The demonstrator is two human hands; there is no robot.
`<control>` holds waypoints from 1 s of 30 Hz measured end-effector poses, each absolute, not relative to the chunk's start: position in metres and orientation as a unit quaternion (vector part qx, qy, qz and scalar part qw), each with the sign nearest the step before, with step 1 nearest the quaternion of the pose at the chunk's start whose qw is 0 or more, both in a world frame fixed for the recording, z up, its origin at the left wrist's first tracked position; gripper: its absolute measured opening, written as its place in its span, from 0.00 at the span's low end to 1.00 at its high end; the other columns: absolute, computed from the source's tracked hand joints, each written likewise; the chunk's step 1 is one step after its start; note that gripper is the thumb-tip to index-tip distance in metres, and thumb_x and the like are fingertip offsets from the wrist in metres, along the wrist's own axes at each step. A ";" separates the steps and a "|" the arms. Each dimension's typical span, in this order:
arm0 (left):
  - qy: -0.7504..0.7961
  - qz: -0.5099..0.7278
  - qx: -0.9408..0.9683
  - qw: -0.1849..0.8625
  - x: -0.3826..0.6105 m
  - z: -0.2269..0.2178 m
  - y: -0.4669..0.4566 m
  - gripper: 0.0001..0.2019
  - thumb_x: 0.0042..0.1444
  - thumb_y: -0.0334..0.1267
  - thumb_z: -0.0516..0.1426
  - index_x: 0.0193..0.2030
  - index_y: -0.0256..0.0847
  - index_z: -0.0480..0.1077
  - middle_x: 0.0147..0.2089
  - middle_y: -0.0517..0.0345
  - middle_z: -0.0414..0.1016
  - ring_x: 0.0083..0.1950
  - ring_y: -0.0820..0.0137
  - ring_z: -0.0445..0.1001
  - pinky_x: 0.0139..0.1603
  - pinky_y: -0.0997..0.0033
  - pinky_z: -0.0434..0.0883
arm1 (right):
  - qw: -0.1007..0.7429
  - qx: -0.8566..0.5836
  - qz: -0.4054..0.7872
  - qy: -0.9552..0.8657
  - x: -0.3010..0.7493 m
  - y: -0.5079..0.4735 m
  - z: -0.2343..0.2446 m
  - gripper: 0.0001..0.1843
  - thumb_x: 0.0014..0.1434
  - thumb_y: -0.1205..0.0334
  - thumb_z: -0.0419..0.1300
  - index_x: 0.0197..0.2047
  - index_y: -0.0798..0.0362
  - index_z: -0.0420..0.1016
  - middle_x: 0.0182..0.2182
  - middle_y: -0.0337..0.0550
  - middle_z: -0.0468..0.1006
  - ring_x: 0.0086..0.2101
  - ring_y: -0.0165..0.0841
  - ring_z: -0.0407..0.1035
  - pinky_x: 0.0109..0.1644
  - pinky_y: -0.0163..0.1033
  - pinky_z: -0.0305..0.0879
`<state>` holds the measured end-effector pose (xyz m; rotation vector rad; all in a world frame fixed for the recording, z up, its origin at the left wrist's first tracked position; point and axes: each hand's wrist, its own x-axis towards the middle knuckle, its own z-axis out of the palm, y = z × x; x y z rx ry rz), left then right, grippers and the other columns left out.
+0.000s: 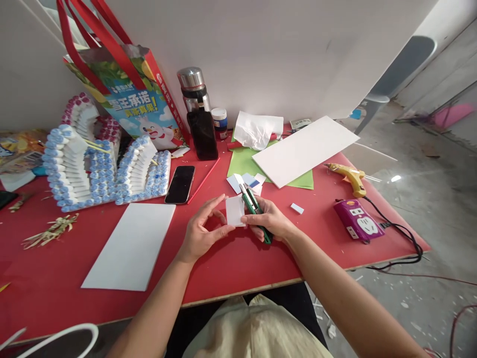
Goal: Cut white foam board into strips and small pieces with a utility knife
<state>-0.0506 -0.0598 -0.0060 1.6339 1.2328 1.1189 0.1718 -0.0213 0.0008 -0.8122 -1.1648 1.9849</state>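
Observation:
A small white rectangular piece, like card or foam board, is held up between my two hands above the red table. My left hand pinches its left side between thumb and fingers. My right hand has its thumb on the piece's lower right corner. That same hand also grips a green utility knife, its blade pointing up and away from me. Just behind the knife lie several small white and blue pieces. A tiny white block rests to the right of my right hand.
White boards lie left and back right. Upright phone, flat phone, steel flask and gift bag stand behind. Blue-and-white models sit left. Glue gun and purple power socket are right, with cables.

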 end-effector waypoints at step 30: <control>0.378 0.597 0.359 0.610 -0.071 -0.012 -0.038 0.23 0.57 0.46 0.64 0.58 0.42 0.74 0.57 0.48 0.74 0.39 0.73 0.74 0.49 0.65 0.72 | 0.355 -0.625 0.451 -0.529 0.174 0.035 0.021 0.12 0.53 0.56 0.64 0.33 0.50 0.64 0.13 0.33 0.68 0.13 0.32 0.63 0.16 0.35 0.58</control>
